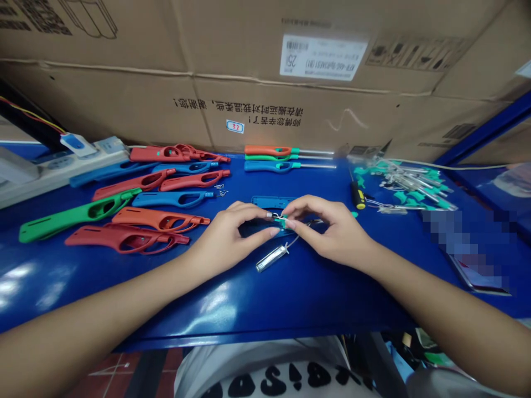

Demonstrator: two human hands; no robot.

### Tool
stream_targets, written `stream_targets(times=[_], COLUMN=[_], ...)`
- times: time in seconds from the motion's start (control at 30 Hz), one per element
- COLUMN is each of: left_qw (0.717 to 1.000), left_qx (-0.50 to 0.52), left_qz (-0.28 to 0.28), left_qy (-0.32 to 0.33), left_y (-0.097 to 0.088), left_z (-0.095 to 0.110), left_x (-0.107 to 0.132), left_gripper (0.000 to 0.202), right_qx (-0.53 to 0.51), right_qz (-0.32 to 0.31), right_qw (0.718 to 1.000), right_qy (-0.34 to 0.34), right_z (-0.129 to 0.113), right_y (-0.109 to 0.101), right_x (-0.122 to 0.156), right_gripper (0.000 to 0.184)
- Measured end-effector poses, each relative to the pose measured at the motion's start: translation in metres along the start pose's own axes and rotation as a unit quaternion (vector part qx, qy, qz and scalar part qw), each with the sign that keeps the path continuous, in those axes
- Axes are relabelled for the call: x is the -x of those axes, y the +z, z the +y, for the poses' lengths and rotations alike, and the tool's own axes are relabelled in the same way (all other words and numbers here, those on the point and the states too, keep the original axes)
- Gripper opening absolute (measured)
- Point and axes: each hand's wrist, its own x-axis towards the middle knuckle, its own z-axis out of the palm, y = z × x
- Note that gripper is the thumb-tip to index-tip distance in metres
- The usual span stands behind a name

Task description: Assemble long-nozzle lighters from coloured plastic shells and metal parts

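Both hands meet over a blue lighter casing (274, 202) on the blue table. My left hand (236, 226) is closed in a pinch at a small green part (282, 222) with a white wire. From the other side, the thumb and fingers of my right hand (327, 226) pinch the wire by the same part. A silvery rectangular piece (271, 258) lies just below the hands, joined to a thin wire that runs up to my right hand. The inside of the casing is mostly hidden by my fingers.
Several coloured lighter casings (149, 220) lie at the left beside a power strip (62, 166). Three lighters with metal tubes (274, 166) rest at the back. At the right are a screwdriver (357, 195), a heap of green-and-metal parts (410, 182) and a blurred-out phone (483, 273). Cardboard (249, 50) stands behind.
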Motion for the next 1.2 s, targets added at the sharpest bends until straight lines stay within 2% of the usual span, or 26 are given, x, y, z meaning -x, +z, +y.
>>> stream_targets(times=[0.1,0.37,0.63,0.73,0.9,1.03,1.2], left_qw=[0.999,0.997,0.995,0.995,0.996,0.995,0.994], left_qx=[0.025,0.06,0.093,0.099,0.092,0.101,0.103], left_qz=[0.019,0.039,0.02,0.015,0.015,0.011,0.011], left_qy=[-0.008,0.001,-0.011,-0.014,-0.008,-0.002,0.022], left_y=[-0.001,-0.005,-0.004,-0.004,-0.004,-0.003,-0.004], left_z=[0.0,0.006,0.007,0.007,0.008,0.009,0.014], left_x=[0.0,-0.002,0.0,-0.001,-0.002,-0.001,0.0], left_gripper=[0.011,0.005,0.01,0.01,0.012,0.014,0.017], right_qx=[-0.005,-0.139,-0.221,-0.175,-0.066,-0.04,-0.021], right_qz=[-0.014,-0.085,-0.091,-0.065,-0.043,-0.064,-0.038], right_qw=[1.0,0.986,0.966,0.978,0.996,0.996,0.998], right_qy=[-0.006,0.041,0.099,0.097,0.047,0.052,0.049], right_z=[-0.002,-0.005,-0.003,0.003,0.008,0.005,0.005], right_y=[0.001,-0.001,-0.001,0.0,0.002,0.003,0.003], right_x=[0.002,0.002,0.0,-0.002,-0.003,-0.003,-0.004], right_gripper=[0.015,0.022,0.019,0.019,0.021,0.015,0.01])
